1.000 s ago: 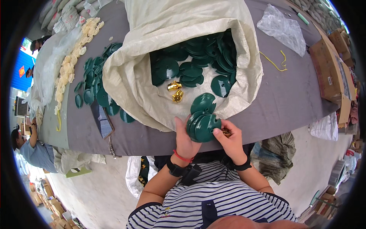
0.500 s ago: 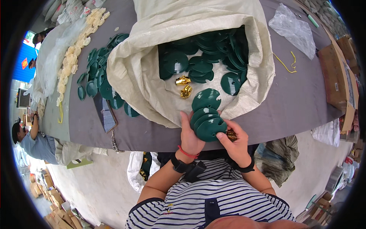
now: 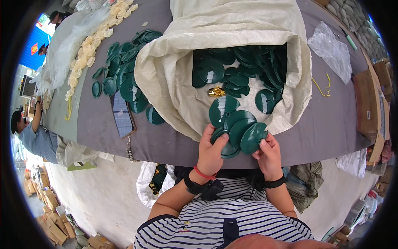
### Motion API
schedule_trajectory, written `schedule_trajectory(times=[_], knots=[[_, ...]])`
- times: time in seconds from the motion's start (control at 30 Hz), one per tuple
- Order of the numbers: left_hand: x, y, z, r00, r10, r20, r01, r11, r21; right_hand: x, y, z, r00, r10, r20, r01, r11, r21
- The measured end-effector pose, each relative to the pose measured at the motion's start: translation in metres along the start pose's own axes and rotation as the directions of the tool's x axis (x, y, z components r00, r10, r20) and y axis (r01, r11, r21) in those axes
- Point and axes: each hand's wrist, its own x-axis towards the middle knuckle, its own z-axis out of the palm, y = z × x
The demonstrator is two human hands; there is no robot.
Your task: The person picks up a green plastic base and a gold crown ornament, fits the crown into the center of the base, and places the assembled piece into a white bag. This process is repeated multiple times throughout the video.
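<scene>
Several glossy dark green plastic discs [image 3: 239, 129], each with a small central hole, are fanned out between my hands at the mouth of a white woven sack [image 3: 166, 74]. My left hand [image 3: 212, 152] grips the left side of the fan, thumb on top. At the right edge, my right hand [image 3: 268, 154] pinches the nearest disc [image 3: 253, 137] between thumb and fingers. Inside the sack lie many more green discs [image 3: 210, 70] and one shiny gold piece [image 3: 217, 91]. Whether my right palm hides anything, I cannot see.
Loose green discs [image 3: 120, 72] are heaped left of the sack, beside a phone [image 3: 122, 116] with a beaded strap. Cream-coloured pieces [image 3: 86, 54] line the far left. Clear plastic [image 3: 331, 52], yellow string [image 3: 324, 89] and a cardboard box [image 3: 367, 108] are at right. Another person [image 3: 37, 137] works at left.
The discs have gone from a tight stack to a wider fan, and my right hand has moved right. The gold piece at my right fingers no longer shows; one gold piece shows in the sack, not two.
</scene>
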Motion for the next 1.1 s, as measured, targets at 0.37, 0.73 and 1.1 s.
schedule_trajectory(times=[0.37, 0.73, 1.1], knots=[[-0.028, 0.046, 0.012, 0.913, 0.401, 0.073, -0.385, 0.79, 0.478, -0.005, 0.003, -0.012, 0.985, -0.111, 0.132, 0.107, 0.994, 0.034], [0.001, 0.114, -0.031, 0.508, 0.855, 0.105, -0.306, 0.065, 0.95, 0.024, 0.006, -0.013, 0.997, 0.031, -0.066, -0.007, 0.946, 0.325], [0.007, 0.072, -0.004, 0.991, 0.134, 0.013, -0.079, 0.493, 0.866, 0.017, -0.011, -0.046, 0.999, 0.014, -0.043, 0.006, 0.896, 0.445]])
